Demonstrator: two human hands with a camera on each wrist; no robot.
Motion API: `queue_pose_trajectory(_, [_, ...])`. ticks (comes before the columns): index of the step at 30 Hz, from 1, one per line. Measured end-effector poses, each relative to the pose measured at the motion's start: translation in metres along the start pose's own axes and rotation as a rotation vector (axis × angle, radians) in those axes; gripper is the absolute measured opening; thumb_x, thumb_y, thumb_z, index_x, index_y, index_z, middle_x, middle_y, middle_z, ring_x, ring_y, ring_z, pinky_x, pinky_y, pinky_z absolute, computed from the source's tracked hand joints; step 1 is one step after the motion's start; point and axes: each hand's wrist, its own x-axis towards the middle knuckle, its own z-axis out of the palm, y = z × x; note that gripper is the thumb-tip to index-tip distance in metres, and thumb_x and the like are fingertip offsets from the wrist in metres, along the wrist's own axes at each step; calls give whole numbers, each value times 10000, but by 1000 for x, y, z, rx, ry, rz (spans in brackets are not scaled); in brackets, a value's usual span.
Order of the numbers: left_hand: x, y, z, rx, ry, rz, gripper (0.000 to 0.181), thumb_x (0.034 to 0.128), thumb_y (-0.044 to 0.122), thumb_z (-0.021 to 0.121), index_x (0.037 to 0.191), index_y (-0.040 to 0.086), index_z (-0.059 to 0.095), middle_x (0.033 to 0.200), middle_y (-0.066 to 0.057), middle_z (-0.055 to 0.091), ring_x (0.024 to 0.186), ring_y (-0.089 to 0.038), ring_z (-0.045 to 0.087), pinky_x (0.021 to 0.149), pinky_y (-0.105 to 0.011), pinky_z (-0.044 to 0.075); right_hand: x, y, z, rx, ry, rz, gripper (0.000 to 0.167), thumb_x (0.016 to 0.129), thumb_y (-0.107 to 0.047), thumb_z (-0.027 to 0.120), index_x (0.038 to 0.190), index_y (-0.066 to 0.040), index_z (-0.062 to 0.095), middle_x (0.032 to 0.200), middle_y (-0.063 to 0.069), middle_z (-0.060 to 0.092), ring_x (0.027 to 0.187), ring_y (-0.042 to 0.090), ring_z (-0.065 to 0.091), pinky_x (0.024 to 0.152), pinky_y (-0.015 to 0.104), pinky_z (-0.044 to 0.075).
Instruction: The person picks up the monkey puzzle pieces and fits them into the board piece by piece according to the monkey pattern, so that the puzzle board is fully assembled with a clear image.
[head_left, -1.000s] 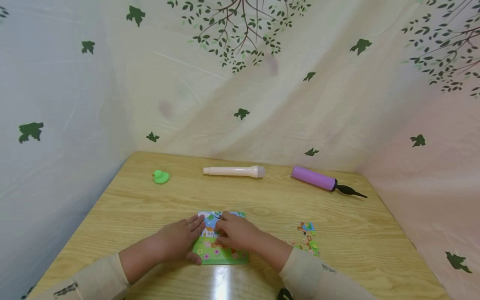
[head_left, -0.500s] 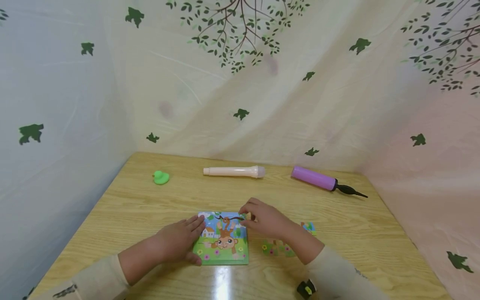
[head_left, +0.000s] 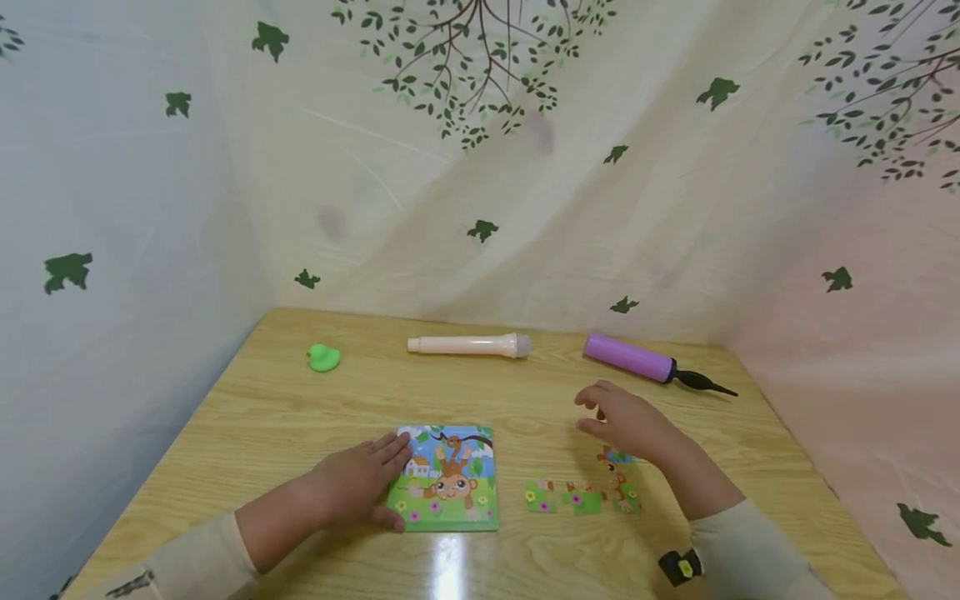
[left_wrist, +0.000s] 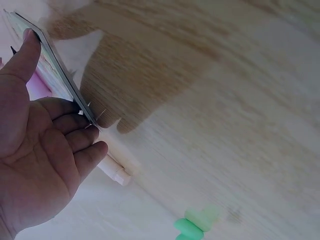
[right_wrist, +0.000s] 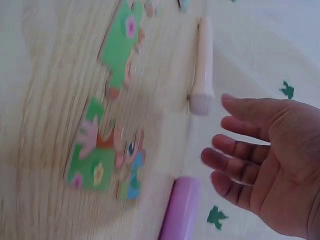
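A jigsaw puzzle (head_left: 452,489) with a monkey picture lies flat on the table in the head view. My left hand (head_left: 347,485) rests along its left edge, fingers extended over the upper part and thumb at the lower corner. The left wrist view shows the puzzle's thin edge (left_wrist: 64,75) against the fingers. My right hand (head_left: 632,423) hovers above the table, fingers loosely bent and holding nothing. Below and beside it lie loose puzzle pieces: a green corner piece (head_left: 540,498), a green piece with a pink flower (right_wrist: 119,47), and a group with a monkey's face (right_wrist: 102,155).
Along the back of the wooden table (head_left: 360,392) lie a green toy duck (head_left: 324,358), a pale toy microphone (head_left: 468,345) and a purple hand pump (head_left: 628,357) with a black nozzle. A leaf-printed cloth (head_left: 420,208) stands behind the table.
My right hand has moved off the puzzle, past its upper right corner, to above the loose pieces on the right. My left hand has stayed at the puzzle's left edge.
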Motion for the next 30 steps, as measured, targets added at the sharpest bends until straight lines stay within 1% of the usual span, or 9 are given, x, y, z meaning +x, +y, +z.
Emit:
queue_pose_trajectory(4, [0,0,1,-24,-3,-6,984,826,665,611,1498,-7,354,1587,-183,295,1470,-346,276,1186,-466,303,-10,17,-2,-34,-95,72,391,919,-283,697,1218,-47,606,1143,132,598,947,233,622,783,426,547])
queue_pose_trajectory(8, [1,0,1,-33,-14,-14,992,827,679,597,1507,5,340,1597,-168,280,1479,-336,258,1193,-462,292,-17,24,-1,-28,-211,162,397,895,-335,717,1151,-53,602,1105,122,588,926,242,617,778,452,539])
queue_pose_trajectory(10, [2,0,2,-35,-22,-18,995,828,687,588,1512,11,333,1602,-160,272,1484,-330,249,1195,-458,289,-20,26,1,-24,-247,200,388,878,-362,732,1098,-71,600,1061,97,585,884,213,600,765,441,530])
queue_pose_trajectory(11, [3,-1,2,-36,-24,-19,996,829,690,585,1514,13,330,1604,-158,269,1485,-329,246,1195,-457,290,-21,26,3,-27,-258,206,389,869,-370,740,1075,-73,597,1036,86,584,859,200,590,751,432,526])
queue_pose_trajectory(13, [4,-1,2,-40,-30,-23,997,830,693,581,1518,19,324,1608,-152,261,1489,-326,237,1197,-456,287,-22,28,6,-36,-262,221,387,843,-381,767,1035,-92,594,990,60,581,817,171,563,733,410,516])
queue_pose_trajectory(16, [5,-1,3,-45,-36,-27,996,832,697,576,1522,27,319,1612,-146,254,1492,-322,230,1198,-454,285,-22,29,10,-67,-256,215,379,827,-372,783,1004,-98,590,940,39,574,786,158,546,708,389,507])
queue_pose_trajectory(21, [6,-1,3,-48,-27,-32,1002,826,697,579,1519,21,320,1608,-152,257,1488,-327,236,1198,-455,285,-19,27,12,-105,-249,200,362,827,-343,787,988,-92,582,906,37,565,764,165,535,685,391,502])
queue_pose_trajectory(25, [6,-2,3,-50,-14,-35,1006,822,691,590,1516,15,322,1604,-159,260,1484,-333,244,1197,-457,284,-18,23,12,-119,-248,208,350,826,-340,785,970,-94,583,885,29,558,757,163,521,683,385,496])
queue_pose_trajectory(30, [7,-2,4,-47,-25,-42,1012,819,704,581,1522,27,314,1611,-146,250,1490,-322,234,1201,-450,277,-18,20,13,-141,-230,188,337,820,-336,779,921,-92,570,846,25,534,726,168,488,644,361,463])
